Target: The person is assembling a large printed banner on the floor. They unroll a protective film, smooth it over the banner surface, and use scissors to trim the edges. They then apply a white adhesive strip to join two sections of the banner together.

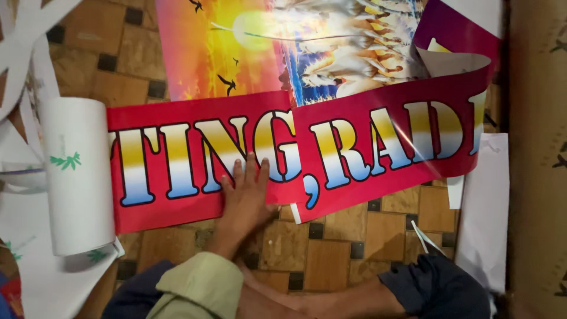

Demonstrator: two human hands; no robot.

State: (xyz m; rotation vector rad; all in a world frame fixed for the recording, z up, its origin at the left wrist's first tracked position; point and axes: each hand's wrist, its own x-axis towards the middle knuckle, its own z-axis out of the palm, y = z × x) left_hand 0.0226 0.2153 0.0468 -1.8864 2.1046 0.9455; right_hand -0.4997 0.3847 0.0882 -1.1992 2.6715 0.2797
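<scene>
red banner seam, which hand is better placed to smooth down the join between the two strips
Probably the left. The left hand lies flat, fingers spread, on the red banner right beside the seam where the strips overlap. The right hand is out of view.

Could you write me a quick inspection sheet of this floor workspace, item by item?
Surface: brown tiled floor.
Job's things: red banner strip flat, overlapped by a second red strip at the seam.
Clutter: white paper roll, sunset poster, loose white sheets.
Grips: one hand pressed flat on the banner near the seam, which hand unclear; other hand not seen.
Cables: nothing seen.
Surroundings: the person's folded legs, tan patterned sheet at right.
</scene>
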